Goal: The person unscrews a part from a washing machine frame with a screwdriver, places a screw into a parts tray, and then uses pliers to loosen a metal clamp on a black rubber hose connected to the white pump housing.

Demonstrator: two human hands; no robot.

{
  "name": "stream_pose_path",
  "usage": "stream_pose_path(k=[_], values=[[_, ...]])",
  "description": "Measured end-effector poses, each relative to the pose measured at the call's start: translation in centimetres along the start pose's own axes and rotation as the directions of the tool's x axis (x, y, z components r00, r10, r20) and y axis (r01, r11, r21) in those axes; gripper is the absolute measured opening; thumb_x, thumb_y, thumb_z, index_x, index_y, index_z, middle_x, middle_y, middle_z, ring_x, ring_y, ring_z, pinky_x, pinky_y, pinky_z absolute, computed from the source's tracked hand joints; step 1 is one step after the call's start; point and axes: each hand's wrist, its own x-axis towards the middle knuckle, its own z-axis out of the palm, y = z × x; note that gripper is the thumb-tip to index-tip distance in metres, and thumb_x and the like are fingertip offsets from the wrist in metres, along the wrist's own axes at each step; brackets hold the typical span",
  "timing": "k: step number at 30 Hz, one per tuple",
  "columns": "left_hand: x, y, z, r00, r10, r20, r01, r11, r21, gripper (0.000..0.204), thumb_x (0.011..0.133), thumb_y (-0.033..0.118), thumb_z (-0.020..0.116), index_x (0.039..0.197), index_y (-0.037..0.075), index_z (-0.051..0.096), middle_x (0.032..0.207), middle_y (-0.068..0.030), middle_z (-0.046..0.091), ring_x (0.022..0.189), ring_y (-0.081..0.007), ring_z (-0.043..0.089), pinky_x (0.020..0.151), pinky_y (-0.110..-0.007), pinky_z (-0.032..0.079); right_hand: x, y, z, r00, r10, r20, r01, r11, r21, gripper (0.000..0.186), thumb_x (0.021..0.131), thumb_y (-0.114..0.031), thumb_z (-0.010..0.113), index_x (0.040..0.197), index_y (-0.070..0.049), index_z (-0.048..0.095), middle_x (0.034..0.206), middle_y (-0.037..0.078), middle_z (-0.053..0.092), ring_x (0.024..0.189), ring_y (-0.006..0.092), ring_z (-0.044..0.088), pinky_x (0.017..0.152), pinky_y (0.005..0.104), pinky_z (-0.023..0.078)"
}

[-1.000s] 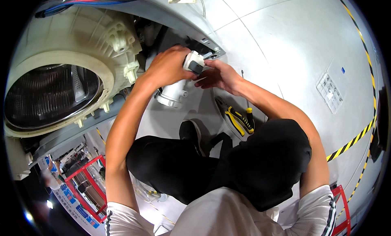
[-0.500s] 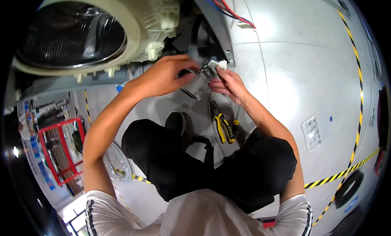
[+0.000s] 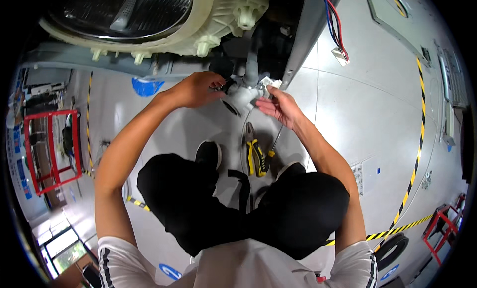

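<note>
A pale grey drain pump point(image 3: 241, 98) with a round opening hangs at the lower front of a washing machine. A grey hose point(image 3: 252, 64) runs up from it. My right hand point(image 3: 280, 108) grips the white part on the pump's right side, thumb on top and the other fingers below. To the pump's left is my left hand point(image 3: 198, 91), its fingers curled together around something small and dark I cannot make out. Above it a black rounded part point(image 3: 221, 66) shows. The cream tub point(image 3: 208, 20) with its drum point(image 3: 154, 15) is at the upper left.
Pliers with yellow and black handles point(image 3: 252, 151) and a screwdriver point(image 3: 271, 153) lie on the floor between my feet. A metal panel edge point(image 3: 308, 35) rises beside the pump; a wire bundle with a white connector point(image 3: 341, 55) hangs to its right. A red frame point(image 3: 52, 151) stands left.
The view has shifted, so the machine appears farther right. My left hand sits slightly farther from the pump, whose round opening now shows. My right hand keeps its grip.
</note>
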Motion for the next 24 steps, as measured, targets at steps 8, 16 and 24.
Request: stream_pose_path(k=[8,16,24], values=[[3.5,-0.8,3.2,0.995,0.035,-0.096,-0.046,0.993,-0.11,0.047,0.08,0.029,0.074,0.117,0.004,0.059,0.117,-0.0118,0.056,0.106,-0.0265,0.057,0.089,-0.034,0.046,0.2,-0.3,-0.5,0.995,-0.085,-0.046,0.087,0.995,0.037,0.049,0.09,-0.031,0.061,0.12,0.005,0.045,0.108,0.02,0.056,0.091,0.0253,0.068,0.077,0.031,0.06],[4.4,-1.7,5.1,0.982,0.119,-0.145,-0.116,0.993,0.029,0.051,0.076,0.044,0.073,0.11,0.007,0.063,0.107,-0.0086,0.062,0.107,-0.0287,0.055,0.089,-0.04,0.042,1.1,0.1,-0.6,0.989,-0.086,-0.122,0.087,0.996,0.002,0.052,0.09,-0.034,0.058,0.122,0.004,0.043,0.111,0.023,0.053,0.093,0.0279,0.067,0.077,0.0308,0.059],[5.1,-1.8,6.6,0.944,0.196,-0.264,-0.198,0.98,0.022,0.046,0.074,0.033,0.077,0.11,0.008,0.063,0.107,-0.0061,0.063,0.1,-0.0234,0.059,0.085,-0.037,0.039,1.7,0.3,-1.1,0.991,-0.057,-0.12,0.05,0.997,-0.067,0.056,0.092,-0.034,0.051,0.129,0.003,0.031,0.116,0.026,0.054,0.096,0.0291,0.067,0.082,0.0324,0.058]])
